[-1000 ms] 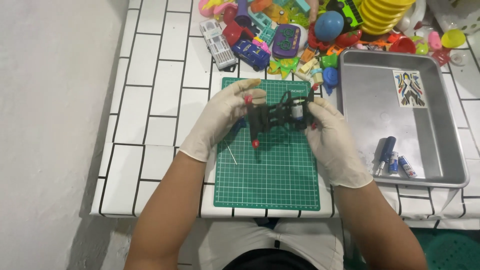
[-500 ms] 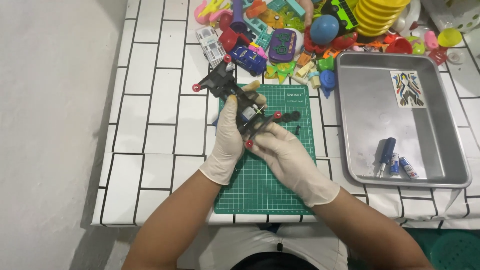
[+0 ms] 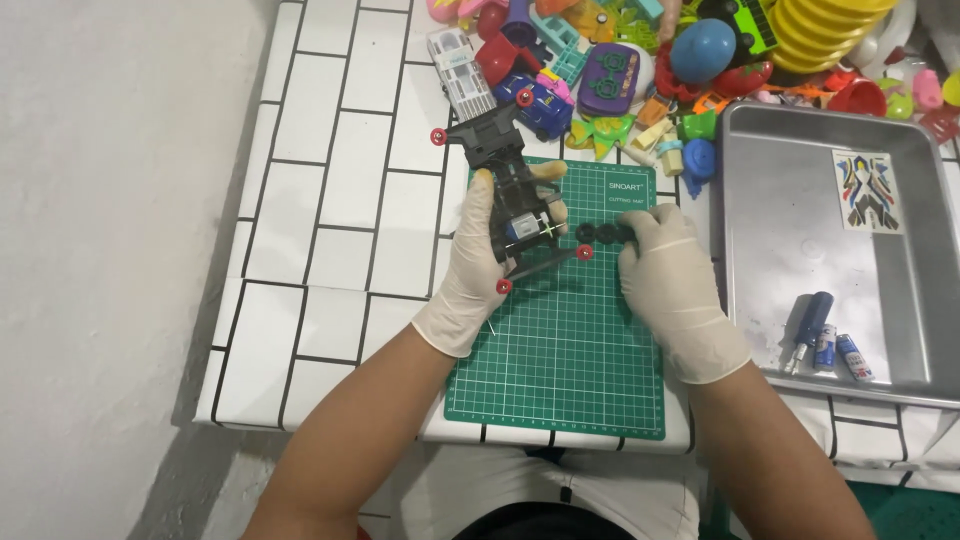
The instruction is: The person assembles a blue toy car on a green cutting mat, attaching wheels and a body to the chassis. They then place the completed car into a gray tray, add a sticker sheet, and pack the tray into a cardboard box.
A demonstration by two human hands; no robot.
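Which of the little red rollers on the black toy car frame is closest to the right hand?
The red roller at the frame's lower right corner, just left of the right hand. The other three sit farther off: two at the top end, one by the left hand's palm.

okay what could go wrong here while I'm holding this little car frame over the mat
The left hand alone holds the black car chassis above the green cutting mat; it might slip or tilt. The small black wheels at the right hand's fingertips could roll off. The toy pile close behind could swallow loose parts.
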